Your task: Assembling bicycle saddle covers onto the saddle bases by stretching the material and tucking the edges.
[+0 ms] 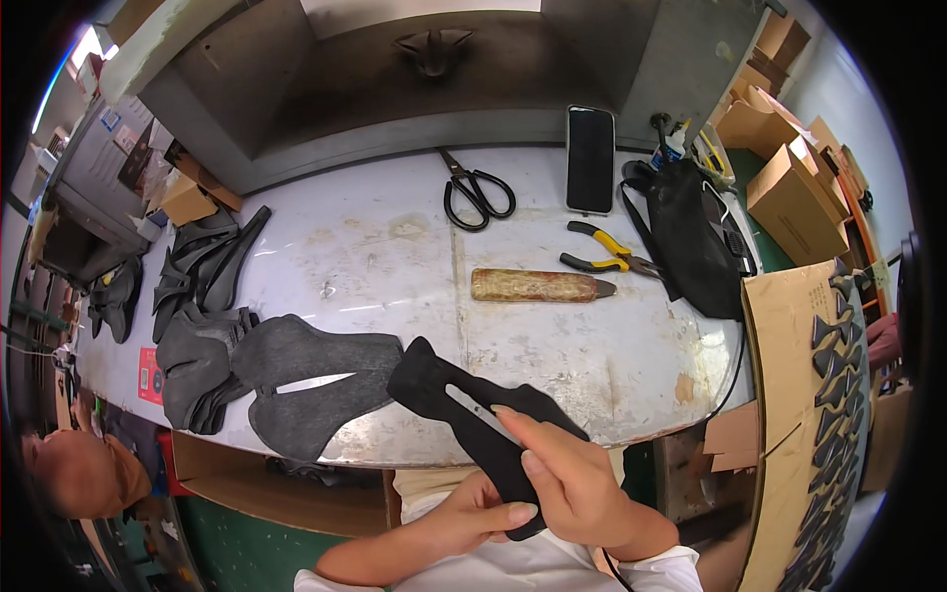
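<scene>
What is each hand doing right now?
Left hand: closed around the near end of the black shoe-upper piece.
Right hand: fingers pressed on the same piece, gripping it.

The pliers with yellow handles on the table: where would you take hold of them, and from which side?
Take the pliers by the yellow handles, which point left toward the open middle of the table. Come from above and the left: the jaws on the right lie close beside the black bag, leaving little room there. The handles are spread apart, so the grip would likely close around both.
</scene>
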Demonstrator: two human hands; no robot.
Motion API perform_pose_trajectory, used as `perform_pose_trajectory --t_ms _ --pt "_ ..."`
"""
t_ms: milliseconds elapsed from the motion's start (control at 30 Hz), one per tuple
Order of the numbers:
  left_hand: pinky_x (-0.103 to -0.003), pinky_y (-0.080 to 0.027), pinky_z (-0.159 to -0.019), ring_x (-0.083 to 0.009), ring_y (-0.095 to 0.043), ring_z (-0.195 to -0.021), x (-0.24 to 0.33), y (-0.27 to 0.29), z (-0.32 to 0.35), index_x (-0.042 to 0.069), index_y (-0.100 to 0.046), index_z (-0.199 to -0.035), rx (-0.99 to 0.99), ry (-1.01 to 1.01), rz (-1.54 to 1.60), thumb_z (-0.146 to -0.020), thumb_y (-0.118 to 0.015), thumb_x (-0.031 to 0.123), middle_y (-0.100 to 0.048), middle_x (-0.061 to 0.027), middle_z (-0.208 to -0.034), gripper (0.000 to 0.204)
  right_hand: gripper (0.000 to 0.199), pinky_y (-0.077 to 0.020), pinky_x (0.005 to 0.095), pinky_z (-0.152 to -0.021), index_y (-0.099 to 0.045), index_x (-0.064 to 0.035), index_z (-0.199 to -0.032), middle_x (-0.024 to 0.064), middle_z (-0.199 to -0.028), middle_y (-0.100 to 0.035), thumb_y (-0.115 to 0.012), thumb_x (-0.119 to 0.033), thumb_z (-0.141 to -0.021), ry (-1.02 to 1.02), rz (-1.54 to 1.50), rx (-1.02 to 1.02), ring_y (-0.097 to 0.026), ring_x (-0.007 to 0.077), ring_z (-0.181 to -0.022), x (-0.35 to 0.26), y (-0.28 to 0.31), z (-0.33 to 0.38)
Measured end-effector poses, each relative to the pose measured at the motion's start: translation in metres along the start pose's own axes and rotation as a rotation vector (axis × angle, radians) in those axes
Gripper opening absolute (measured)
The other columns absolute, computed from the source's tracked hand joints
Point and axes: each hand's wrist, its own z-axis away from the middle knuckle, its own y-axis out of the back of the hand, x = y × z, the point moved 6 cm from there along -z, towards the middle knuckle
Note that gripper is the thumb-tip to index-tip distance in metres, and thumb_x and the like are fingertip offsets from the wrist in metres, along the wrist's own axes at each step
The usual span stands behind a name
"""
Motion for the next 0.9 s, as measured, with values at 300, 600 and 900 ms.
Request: perform_pose_trajectory --t_ms 300,600,900 --pt "-0.033 -0.041 -0.050 -0.0193 -0.054 -0.052 0.041 -0.023 0.004 -0.002 -0.061 -0.086 0.158 -0.643 -0.999 -0.096 -0.058 0.011 -0.055 -0.0089 -0.061 0.017 0.040 -0.0474 0.0334 -0.061 -0.053 0.0041 -0.131 0.0160 -0.084 -0.057 -0.055 0.004 -0.091 -0.057 0.037 -0.072 -0.057 0.0267 -0.068 0.010 0.003 -0.006" --pt "-0.029 -0.050 -0.075 -0.0132 -0.063 -0.085 0.060 -0.019 0.012 -0.001 -0.067 -0.101 0.403 -0.785 -0.827 -0.086 -0.073 0.005 -0.067 -0.0063 -0.095 0.017 0.069 -0.0476 0.0363 -0.085 -0.031 -0.0034 -0.142 0.0125 -0.109 -0.059 -0.069 0.001 -0.084 0.153 0.102 0.542 -0.058 0.0214 -0.096 0.033 0.029 0.019" --pt "-0.032 -0.049 -0.080 -0.0170 -0.062 -0.090 0.058 0.039 0.013 -0.002 -0.062 -0.111 0.283 -0.632 -0.606 -0.081 -0.077 0.011 -0.065 -0.0091 -0.100 0.036 0.050 -0.0529 0.0275 -0.082 -0.045 -0.0013 -0.122 0.0093 -0.099 -0.067 -0.073 0.006 -0.081 -0.420 -0.875 0.090 -0.064 0.0128 -0.091 0.053 -0.011 0.016"
